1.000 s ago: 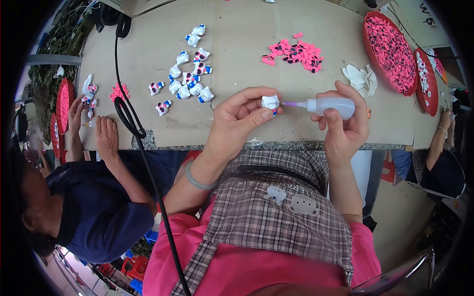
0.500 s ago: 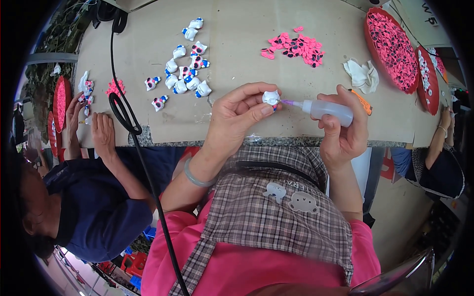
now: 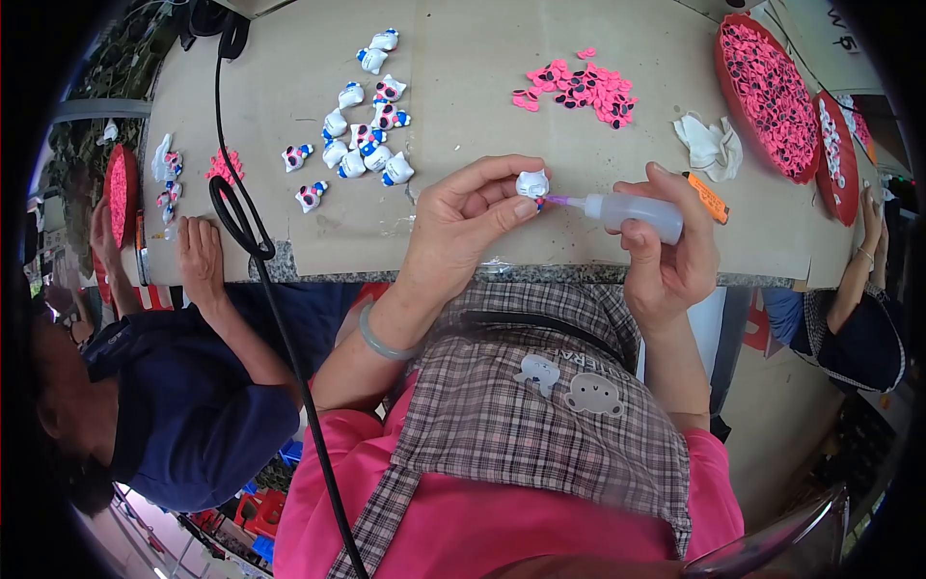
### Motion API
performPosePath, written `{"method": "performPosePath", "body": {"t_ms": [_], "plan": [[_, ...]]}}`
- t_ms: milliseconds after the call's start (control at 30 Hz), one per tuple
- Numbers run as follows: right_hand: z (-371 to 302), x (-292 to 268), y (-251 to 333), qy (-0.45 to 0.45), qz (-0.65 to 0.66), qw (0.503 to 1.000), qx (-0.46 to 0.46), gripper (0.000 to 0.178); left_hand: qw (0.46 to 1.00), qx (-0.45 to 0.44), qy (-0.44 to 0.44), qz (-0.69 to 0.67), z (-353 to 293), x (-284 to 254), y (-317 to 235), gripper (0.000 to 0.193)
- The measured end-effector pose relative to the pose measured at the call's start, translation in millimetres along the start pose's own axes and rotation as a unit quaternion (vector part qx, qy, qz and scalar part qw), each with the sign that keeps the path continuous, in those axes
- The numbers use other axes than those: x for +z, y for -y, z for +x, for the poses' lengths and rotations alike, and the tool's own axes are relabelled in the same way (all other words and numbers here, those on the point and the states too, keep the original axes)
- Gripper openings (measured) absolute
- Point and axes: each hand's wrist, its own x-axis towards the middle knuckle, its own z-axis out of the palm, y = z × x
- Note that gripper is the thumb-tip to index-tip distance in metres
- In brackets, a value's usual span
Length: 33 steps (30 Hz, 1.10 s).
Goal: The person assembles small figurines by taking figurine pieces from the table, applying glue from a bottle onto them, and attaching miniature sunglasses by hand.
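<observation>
Between the thumb and fingers of my left hand (image 3: 473,207) is a small white cat figurine (image 3: 531,183) with a bit of blue and pink low on it. My right hand (image 3: 670,246) grips a translucent squeeze bottle (image 3: 637,214), lying sideways in the fingers. Its thin purple nozzle tip (image 3: 559,201) points left and meets the figurine's lower part; whether any liquid comes out is too small to see. Beyond my left hand lies a loose group of similar figurines (image 3: 367,138), some with pink glasses. Farther off is a pile of pink glasses-shaped pieces (image 3: 584,92).
At the right stand a red tray (image 3: 729,34) of pink pieces and a second red tray (image 3: 837,207). A crumpled white cloth (image 3: 709,148) and an orange cutter (image 3: 707,199) lie near my right hand. A black cable (image 3: 262,249) hangs at left, beside a co-worker's hand (image 3: 201,261).
The figurine has turned slightly in my left hand, and the nozzle has shifted a little left and down it. At left, the co-worker's far hand has moved toward their red tray.
</observation>
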Motion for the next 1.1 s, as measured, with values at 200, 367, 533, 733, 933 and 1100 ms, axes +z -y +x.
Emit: {"method": "performPosePath", "body": {"t_ms": [200,367,533,733,933,1100], "plan": [[0.2,2.1,-0.5,-0.002,0.014,1.000,0.000,0.041,1.000,-0.015,0.011,-0.021,0.5,2.0,1.5,0.034],[-2.8,1.4,-5.1,-0.016,0.001,1.000,-0.027,0.042,0.999,-0.014,0.019,-0.025,0.8,1.2,3.1,0.031],[-2.8,0.6,-4.2,-0.015,-0.020,0.999,-0.038,0.041,0.999,-0.011,0.018,-0.035,1.1,0.6,3.1,0.029],[-3.0,1.0,-3.6,-0.012,-0.030,0.999,-0.036,0.041,0.999,-0.009,0.017,-0.038,2.3,-0.8,4.8,0.030],[-0.3,1.6,-6.8,0.011,-0.052,0.996,-0.066,0.040,0.999,-0.009,0.001,-0.035,2.9,-1.8,8.0,0.030],[-4.4,3.1,-11.1,0.002,-0.002,1.000,-0.010,0.040,0.998,-0.033,0.030,-0.053,2.6,-5.0,6.1,0.037]]}}
